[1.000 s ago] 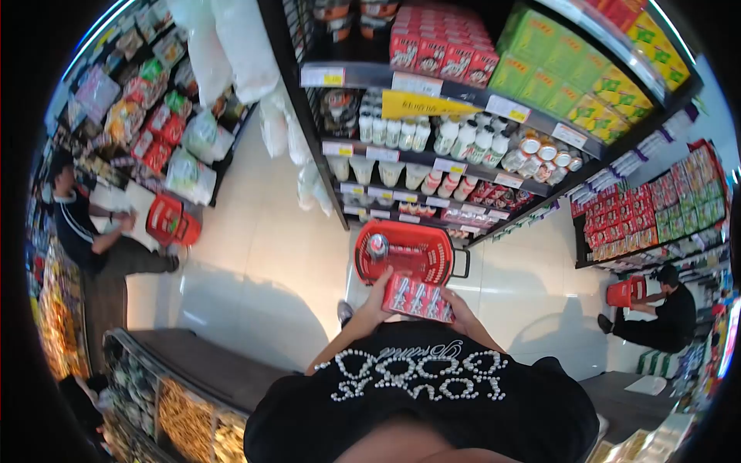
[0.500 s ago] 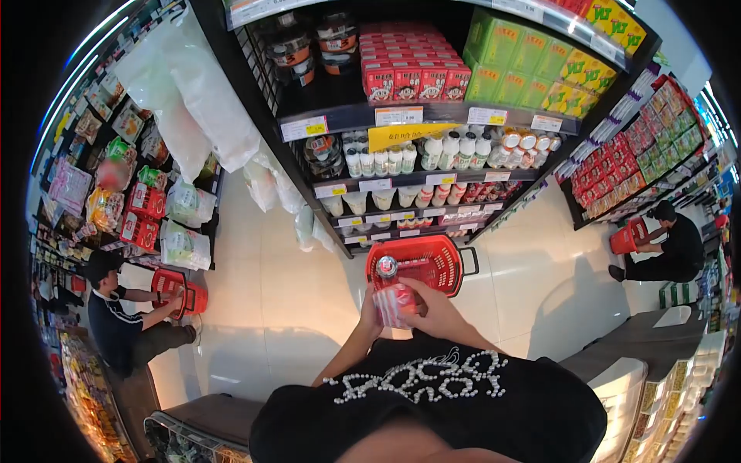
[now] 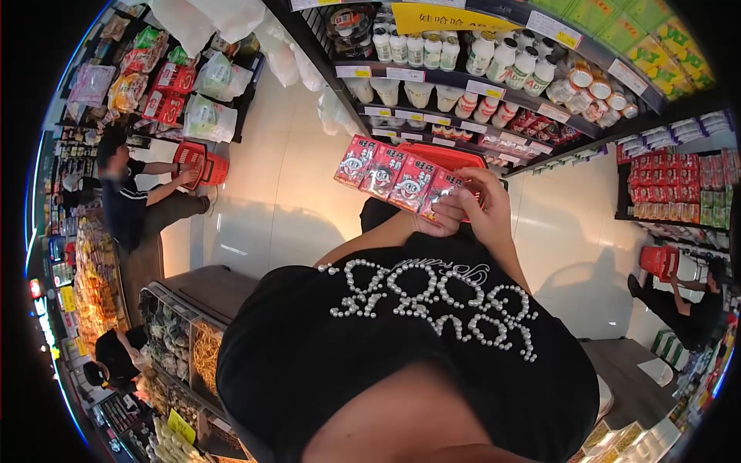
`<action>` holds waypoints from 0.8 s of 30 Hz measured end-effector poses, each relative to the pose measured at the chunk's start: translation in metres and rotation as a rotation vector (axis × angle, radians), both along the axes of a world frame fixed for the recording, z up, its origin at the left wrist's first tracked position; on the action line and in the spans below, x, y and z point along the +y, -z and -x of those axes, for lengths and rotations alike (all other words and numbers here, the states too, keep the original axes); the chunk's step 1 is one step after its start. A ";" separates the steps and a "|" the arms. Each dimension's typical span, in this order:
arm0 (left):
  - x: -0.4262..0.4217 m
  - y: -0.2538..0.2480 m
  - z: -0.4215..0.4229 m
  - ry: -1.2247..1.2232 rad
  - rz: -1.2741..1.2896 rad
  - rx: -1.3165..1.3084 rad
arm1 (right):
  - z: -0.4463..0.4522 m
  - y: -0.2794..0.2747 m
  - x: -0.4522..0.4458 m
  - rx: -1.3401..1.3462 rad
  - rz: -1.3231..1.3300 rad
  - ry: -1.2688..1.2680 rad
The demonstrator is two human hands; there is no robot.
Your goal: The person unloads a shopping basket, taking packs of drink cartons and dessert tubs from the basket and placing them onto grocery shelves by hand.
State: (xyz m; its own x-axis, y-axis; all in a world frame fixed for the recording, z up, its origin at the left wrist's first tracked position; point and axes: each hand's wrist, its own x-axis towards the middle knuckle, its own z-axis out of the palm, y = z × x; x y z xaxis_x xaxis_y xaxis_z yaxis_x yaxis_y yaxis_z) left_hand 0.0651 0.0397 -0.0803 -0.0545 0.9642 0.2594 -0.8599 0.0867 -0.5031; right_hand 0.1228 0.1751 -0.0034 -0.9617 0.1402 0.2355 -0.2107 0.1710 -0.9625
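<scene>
A shrink-wrapped row of several small red milk cartons [image 3: 394,174] is tilted up in front of my chest, its printed faces toward me. My left hand [image 3: 438,219] grips the pack at its lower right end, fingers wrapped over the edge. At that same right end, my right hand [image 3: 488,207] holds the pack's upper corner with bent fingers; part of its grip is hidden. Behind the pack a red shopping basket [image 3: 463,157] shows partly, most of its inside covered by the pack and my hands.
A shelf rack ahead holds white bottles [image 3: 415,51], cups [image 3: 418,94] and green boxes [image 3: 614,23]. Plastic bags [image 3: 278,50] hang at its left. A person [image 3: 127,197] crouches at left by a red basket [image 3: 202,167]; another person [image 3: 687,305] is at right. Dry-goods bins [image 3: 174,339] stand behind left.
The carton pack has turned and risen up and left, showing its faces. Both hands have shifted to its right end. The silver-capped container is out of sight. My view has tilted downward.
</scene>
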 end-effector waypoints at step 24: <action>-0.046 -0.115 0.024 -1.221 1.100 1.332 | 0.042 0.029 0.028 -0.367 1.148 -0.110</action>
